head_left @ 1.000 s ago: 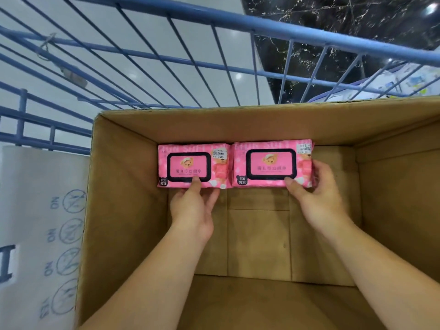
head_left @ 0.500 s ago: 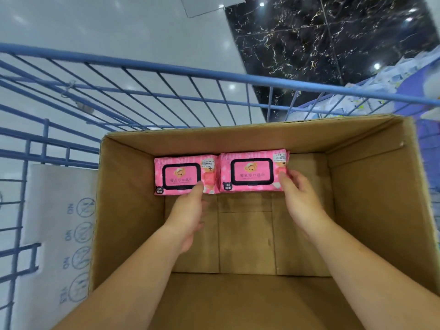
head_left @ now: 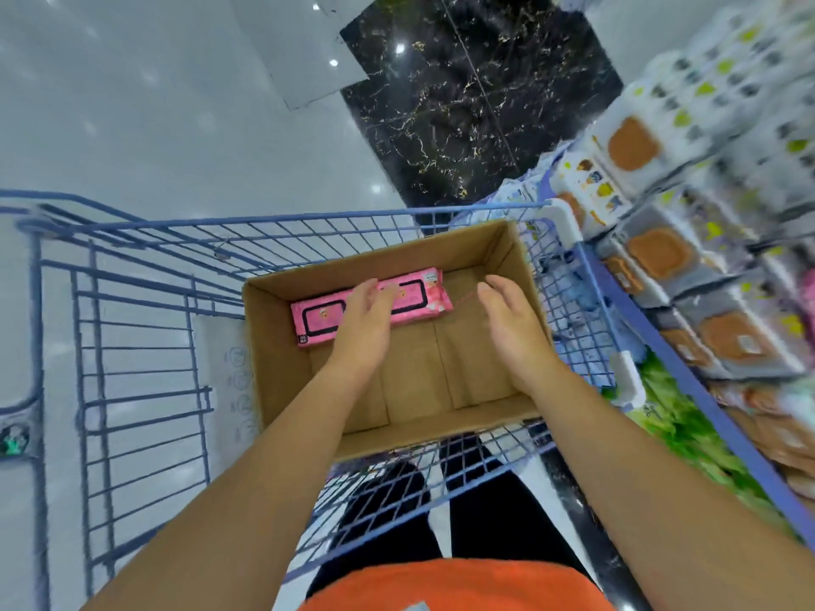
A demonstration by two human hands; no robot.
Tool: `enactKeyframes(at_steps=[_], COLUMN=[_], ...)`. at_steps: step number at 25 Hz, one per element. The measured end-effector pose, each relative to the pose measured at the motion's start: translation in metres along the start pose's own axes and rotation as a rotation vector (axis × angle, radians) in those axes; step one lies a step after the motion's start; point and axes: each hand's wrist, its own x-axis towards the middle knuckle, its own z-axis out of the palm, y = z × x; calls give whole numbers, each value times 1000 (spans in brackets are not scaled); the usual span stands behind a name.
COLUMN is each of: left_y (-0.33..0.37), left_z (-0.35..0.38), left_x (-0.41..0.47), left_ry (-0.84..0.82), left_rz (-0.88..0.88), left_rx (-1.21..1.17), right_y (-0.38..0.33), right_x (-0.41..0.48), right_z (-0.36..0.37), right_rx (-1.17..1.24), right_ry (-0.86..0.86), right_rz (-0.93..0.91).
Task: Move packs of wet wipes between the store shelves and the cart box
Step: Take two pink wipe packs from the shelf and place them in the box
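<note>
Two pink packs of wet wipes lie side by side against the far wall of the cardboard box in the blue cart. The left pack shows fully; the right pack is partly covered by my left hand, which hovers above the packs with relaxed, straight fingers and holds nothing. My right hand is raised above the right half of the box, open and empty, apart from the packs.
The blue wire cart surrounds the box, with a white sheet standing left of it. Store shelves stacked with packs of wipes run along the right, blurred. My legs and an orange shirt show below.
Both hands have let go of the pink packs and lifted up and back out of the box. The view has pulled away and swung right, bringing the shelves into sight.
</note>
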Motion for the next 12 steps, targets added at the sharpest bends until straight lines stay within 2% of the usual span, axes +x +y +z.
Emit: enactKeyframes(at_steps=[6, 12], left_y=[107, 219], left_z=[55, 135], left_x=[-65, -139], left_ry=[-140, -244], left_rz=[255, 483], left_rx=[85, 20], right_y=[-56, -98], right_x=[-69, -122], right_z=[-97, -233], right_rx=[213, 291], right_ry=[215, 371], right_rz=[-99, -245])
